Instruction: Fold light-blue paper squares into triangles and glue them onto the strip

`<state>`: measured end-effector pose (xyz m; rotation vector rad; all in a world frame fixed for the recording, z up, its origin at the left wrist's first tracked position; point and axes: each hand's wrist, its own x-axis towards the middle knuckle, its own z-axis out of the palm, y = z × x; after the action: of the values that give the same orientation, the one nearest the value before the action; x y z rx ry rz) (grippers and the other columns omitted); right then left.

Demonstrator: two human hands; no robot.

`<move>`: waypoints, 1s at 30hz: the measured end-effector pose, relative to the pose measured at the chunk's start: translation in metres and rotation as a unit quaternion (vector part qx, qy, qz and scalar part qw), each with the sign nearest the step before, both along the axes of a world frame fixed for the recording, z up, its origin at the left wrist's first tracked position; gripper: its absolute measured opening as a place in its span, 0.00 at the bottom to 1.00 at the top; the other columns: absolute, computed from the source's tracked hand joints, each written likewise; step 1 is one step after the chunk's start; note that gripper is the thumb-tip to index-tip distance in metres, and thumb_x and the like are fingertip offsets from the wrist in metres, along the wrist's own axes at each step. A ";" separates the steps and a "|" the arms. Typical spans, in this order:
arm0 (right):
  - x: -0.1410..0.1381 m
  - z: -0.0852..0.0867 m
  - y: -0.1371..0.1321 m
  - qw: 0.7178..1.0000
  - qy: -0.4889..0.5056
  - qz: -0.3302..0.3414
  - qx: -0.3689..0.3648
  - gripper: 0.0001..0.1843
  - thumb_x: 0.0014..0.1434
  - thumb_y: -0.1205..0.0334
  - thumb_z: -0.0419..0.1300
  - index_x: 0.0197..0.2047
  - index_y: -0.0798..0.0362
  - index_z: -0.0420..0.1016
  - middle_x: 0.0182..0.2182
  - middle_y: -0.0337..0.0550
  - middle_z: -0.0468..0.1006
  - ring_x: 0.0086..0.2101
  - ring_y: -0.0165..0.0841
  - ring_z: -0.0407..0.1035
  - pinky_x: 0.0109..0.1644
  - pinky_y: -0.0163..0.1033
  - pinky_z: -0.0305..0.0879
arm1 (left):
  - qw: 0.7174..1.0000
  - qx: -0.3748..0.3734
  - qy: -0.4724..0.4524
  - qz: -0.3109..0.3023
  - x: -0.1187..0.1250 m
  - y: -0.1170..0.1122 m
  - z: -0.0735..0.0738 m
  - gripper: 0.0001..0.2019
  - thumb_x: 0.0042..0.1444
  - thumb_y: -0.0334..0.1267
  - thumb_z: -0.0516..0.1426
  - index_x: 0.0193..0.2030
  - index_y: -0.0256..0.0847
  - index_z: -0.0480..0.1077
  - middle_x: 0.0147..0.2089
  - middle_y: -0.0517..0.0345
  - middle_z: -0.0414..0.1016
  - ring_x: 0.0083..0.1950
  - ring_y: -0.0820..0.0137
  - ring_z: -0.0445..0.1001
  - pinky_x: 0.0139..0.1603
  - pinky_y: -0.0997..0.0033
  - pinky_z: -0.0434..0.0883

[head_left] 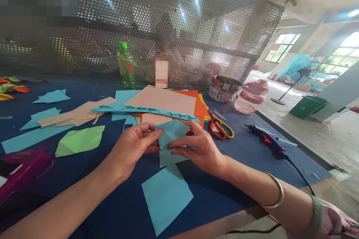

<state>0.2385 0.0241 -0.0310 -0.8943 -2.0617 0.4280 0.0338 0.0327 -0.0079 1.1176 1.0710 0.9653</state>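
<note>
Head view: I look forward and down at my two bare hands above a dark blue surface (238,173).

Left hand (134,147): closed around one side of the folded teal paper, fingers curled and pinching its left edge.

Right hand (199,147): gripping the other side of the paper, fingers laid across it, with a silver bangle (276,190) on the wrist behind.

Folded teal paper (171,134): between my hands, lifted just above the surface, with a lower flap (171,158) hanging toward me.

Nearer me than my hands: a flat teal square (166,201) lies creased on the surface.

Just past my hands: a pleated teal strip (146,110) lies across a tan sheet (159,101), with an orange sheet (186,101) under them.

Left of my hands: a folded green paper (80,140), teal offcuts (35,138) and tan strips (67,115), with a magenta tool (22,168) farther out, cut off by the frame.

Right of my hands: red-and-yellow scissors (220,129) and a blue hot glue gun (269,142) trailing a black cord (300,173).

Well beyond my hands: a green plastic bottle (126,65), a woven paper pot (224,89) and a clear jar with a pink lid (251,97).
</note>
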 end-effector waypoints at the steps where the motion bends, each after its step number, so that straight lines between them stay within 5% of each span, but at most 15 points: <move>1: 0.000 0.000 0.000 1.000 0.002 0.005 -0.007 0.05 0.57 0.61 0.70 0.38 0.45 0.85 0.49 0.45 0.72 0.44 0.36 0.71 0.48 0.41 0.71 | 1.000 0.001 0.004 -0.004 0.000 0.000 0.000 0.15 0.45 0.47 0.70 0.35 0.41 0.77 0.33 0.60 0.82 0.34 0.70 0.78 0.40 0.71 0.75; 5: 0.000 -0.001 0.000 0.999 0.030 -0.004 -0.022 0.02 0.57 0.61 0.70 0.36 0.47 0.83 0.44 0.44 0.73 0.43 0.35 0.72 0.50 0.41 0.71 | 1.000 -0.006 0.009 -0.014 0.003 -0.002 0.001 0.17 0.40 0.46 0.72 0.36 0.40 0.78 0.34 0.59 0.82 0.35 0.69 0.78 0.40 0.71 0.74; 10: -0.003 -0.001 0.001 0.995 0.059 -0.039 -0.072 0.09 0.57 0.56 0.69 0.32 0.52 0.77 0.34 0.39 0.72 0.34 0.29 0.68 0.39 0.35 0.69 | 1.000 -0.008 0.005 -0.021 0.007 -0.005 0.002 0.19 0.37 0.46 0.73 0.35 0.40 0.78 0.33 0.58 0.82 0.35 0.69 0.77 0.41 0.70 0.74; 30: -0.010 -0.001 -0.004 0.984 0.108 -0.076 -0.123 0.13 0.55 0.62 0.66 0.24 0.52 0.66 0.23 0.33 0.69 0.25 0.25 0.63 0.30 0.32 0.62 | 0.998 0.002 0.000 -0.068 0.009 -0.007 -0.001 0.19 0.40 0.39 0.71 0.40 0.41 0.76 0.41 0.55 0.84 0.47 0.61 0.79 0.52 0.61 0.72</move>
<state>0.2285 0.0197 -0.0318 -1.0923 -1.7544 0.6762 0.0432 0.0252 -0.0091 1.1770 0.9803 0.8599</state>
